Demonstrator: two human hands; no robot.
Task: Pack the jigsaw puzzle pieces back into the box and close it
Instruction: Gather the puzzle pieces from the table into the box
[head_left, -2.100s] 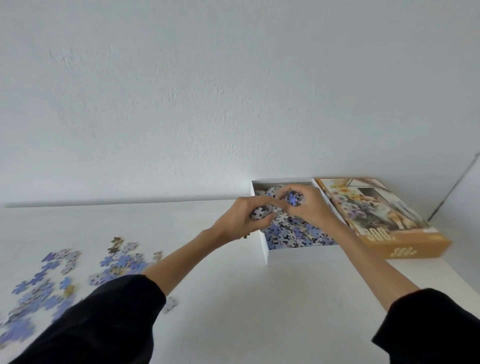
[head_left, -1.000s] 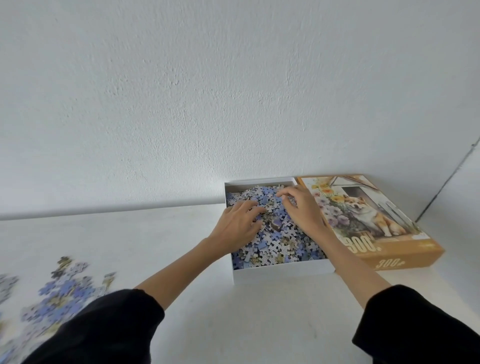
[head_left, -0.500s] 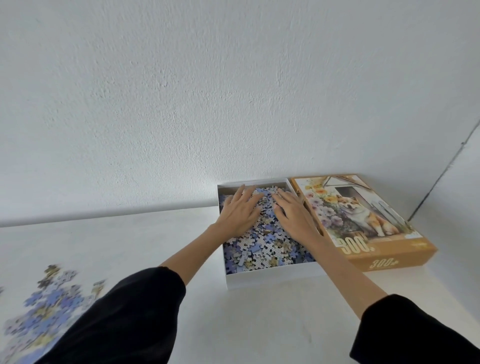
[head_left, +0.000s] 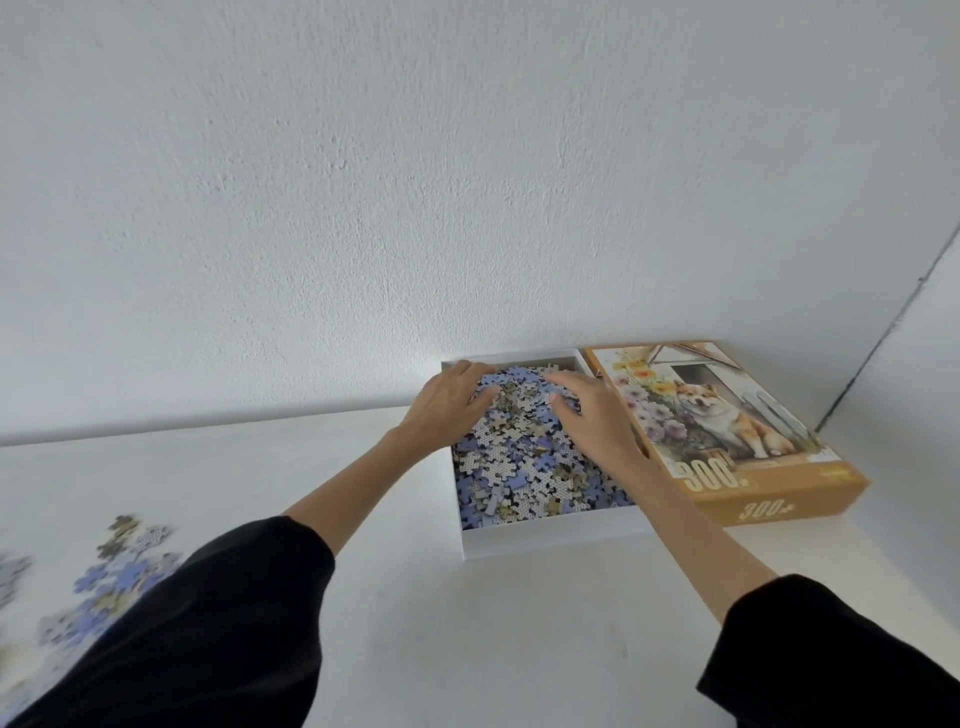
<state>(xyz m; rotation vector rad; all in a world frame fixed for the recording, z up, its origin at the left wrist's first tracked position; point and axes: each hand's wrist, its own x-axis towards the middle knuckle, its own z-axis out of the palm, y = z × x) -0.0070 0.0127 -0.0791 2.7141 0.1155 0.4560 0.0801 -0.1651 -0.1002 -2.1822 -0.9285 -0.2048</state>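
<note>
— Where's the box?
— The white box sits open at the far right, heaped with blue, white and tan puzzle pieces.
— And the lid?
— The orange lid, showing a dog, flowers and "300", lies face up, touching the box's right side.
— Any left out?
— Yes, blurred bluish loose pieces lie scattered near left, well apart from it.

Head camera looks forward and down, close over the table.
</note>
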